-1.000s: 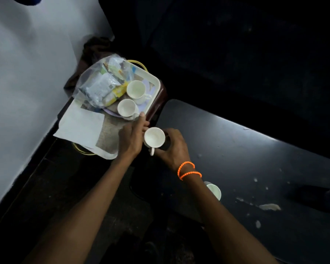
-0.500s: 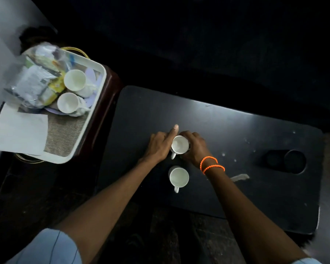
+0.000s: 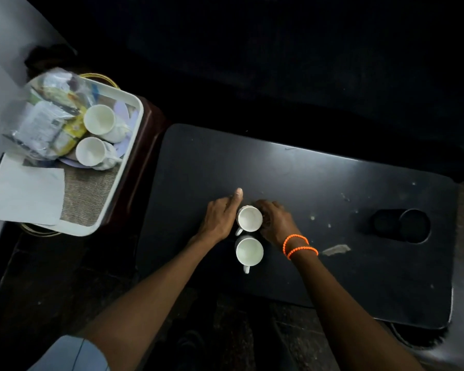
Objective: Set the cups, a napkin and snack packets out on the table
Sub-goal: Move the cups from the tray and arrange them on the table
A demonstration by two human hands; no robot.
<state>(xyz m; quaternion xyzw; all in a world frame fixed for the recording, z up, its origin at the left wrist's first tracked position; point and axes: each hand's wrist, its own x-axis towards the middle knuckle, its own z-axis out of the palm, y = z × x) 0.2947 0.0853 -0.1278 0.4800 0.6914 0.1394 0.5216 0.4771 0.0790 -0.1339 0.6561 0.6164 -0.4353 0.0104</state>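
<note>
Resting at the far left, a white napkin (image 3: 24, 194) overhangs the near corner of a white tray (image 3: 134, 129), which also carries a clear bag of snack packets (image 3: 46, 121) and two white cups, the farther tray cup (image 3: 100, 123) and the nearer tray cup (image 3: 91, 152), side by side. To the right lies the black table (image 3: 319, 183). On it, the left hand (image 3: 221, 216) presses against the left side of a held cup (image 3: 249, 218), index finger extended. The right hand (image 3: 275, 222), with orange bead bracelets (image 3: 299, 246) on its wrist, cups the opposite side. Just nearer the person stands a second table cup (image 3: 249, 253), upright, handle toward the person, untouched. Farther right, a recessed holder (image 3: 401, 225) is sunk in the tabletop.
</note>
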